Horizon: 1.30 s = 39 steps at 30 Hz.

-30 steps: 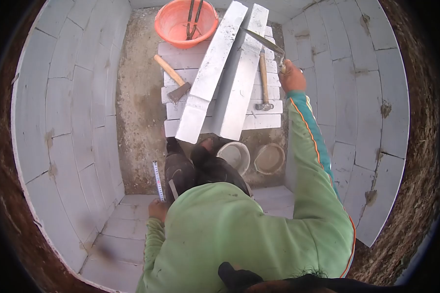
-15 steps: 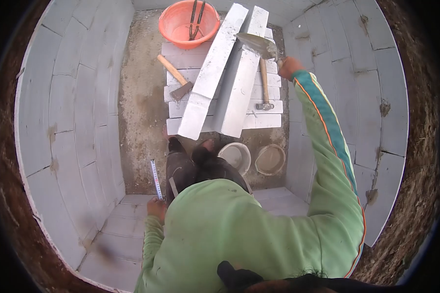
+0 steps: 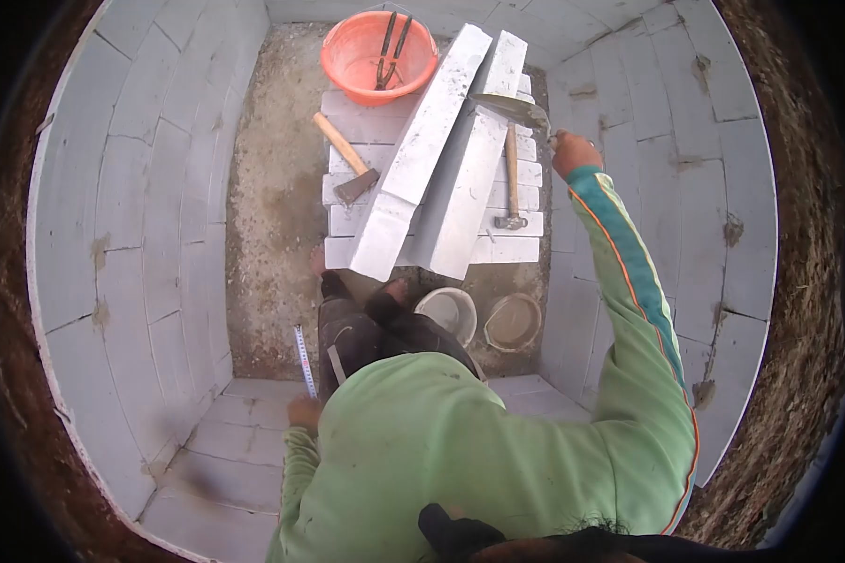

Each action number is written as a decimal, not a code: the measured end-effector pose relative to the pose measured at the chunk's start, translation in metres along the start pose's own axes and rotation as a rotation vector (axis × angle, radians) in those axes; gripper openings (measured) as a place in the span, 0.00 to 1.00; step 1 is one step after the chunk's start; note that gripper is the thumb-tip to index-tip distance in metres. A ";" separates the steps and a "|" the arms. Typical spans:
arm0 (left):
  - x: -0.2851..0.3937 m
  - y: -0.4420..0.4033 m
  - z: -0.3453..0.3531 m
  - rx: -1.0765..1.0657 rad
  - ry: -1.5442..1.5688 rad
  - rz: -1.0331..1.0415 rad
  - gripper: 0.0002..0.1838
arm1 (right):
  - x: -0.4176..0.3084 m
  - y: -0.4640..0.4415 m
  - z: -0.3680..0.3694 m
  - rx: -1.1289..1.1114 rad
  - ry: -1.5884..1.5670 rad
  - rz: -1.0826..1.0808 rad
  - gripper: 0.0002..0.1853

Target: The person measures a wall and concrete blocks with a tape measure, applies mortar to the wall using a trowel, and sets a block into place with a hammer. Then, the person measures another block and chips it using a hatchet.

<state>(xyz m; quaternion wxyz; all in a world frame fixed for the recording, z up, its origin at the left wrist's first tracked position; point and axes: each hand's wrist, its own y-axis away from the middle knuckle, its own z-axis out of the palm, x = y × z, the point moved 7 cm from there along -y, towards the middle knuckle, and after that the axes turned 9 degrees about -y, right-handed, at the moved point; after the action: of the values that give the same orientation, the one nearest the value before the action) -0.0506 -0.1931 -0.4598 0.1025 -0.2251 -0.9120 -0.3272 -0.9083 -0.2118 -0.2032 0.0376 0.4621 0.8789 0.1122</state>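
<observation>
My right hand (image 3: 575, 155) is closed on the handle of a trowel (image 3: 511, 108), whose blade lies over the upper part of a long white block (image 3: 469, 178). Low on the left, my left hand (image 3: 303, 412) grips a tape measure, and a short length of its blade (image 3: 304, 359) sticks out. The tape's case is hidden in the hand. A second long block (image 3: 418, 155) leans beside the first. Under the trowel, a hammer (image 3: 512, 183) rests on the stacked blocks. A hatchet (image 3: 347, 161) with a wooden handle lies to the left of the long blocks.
An orange basin (image 3: 352, 75) holding long-handled pliers (image 3: 389, 56) stands at the far end. The long blocks rest on a layer of white blocks (image 3: 502, 250). Two round buckets (image 3: 448, 314) sit near my feet. Grey block walls (image 3: 127, 197) enclose the floor (image 3: 263, 206).
The view has shifted slightly, so the blocks and basin appear lower. My right hand has drawn the trowel a little back, and its blade looks more edge-on.
</observation>
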 end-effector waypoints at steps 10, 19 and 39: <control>0.026 -0.019 -0.057 0.052 0.257 0.017 0.08 | -0.011 -0.018 -0.038 -0.386 -0.043 -0.134 0.14; 0.023 -0.012 -0.033 0.005 0.004 0.122 0.09 | 0.032 -0.036 -0.005 -0.051 -0.076 -0.222 0.20; 0.047 -0.018 -0.059 -0.206 0.406 -0.278 0.08 | 0.025 -0.041 0.027 -0.149 -0.140 -0.247 0.12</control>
<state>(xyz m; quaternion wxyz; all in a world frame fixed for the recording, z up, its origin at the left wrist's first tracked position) -0.0983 -0.2269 -0.4091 0.2141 -0.0369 -0.8567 -0.4678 -0.9508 -0.2092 -0.2384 0.1463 0.3533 0.9135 0.1392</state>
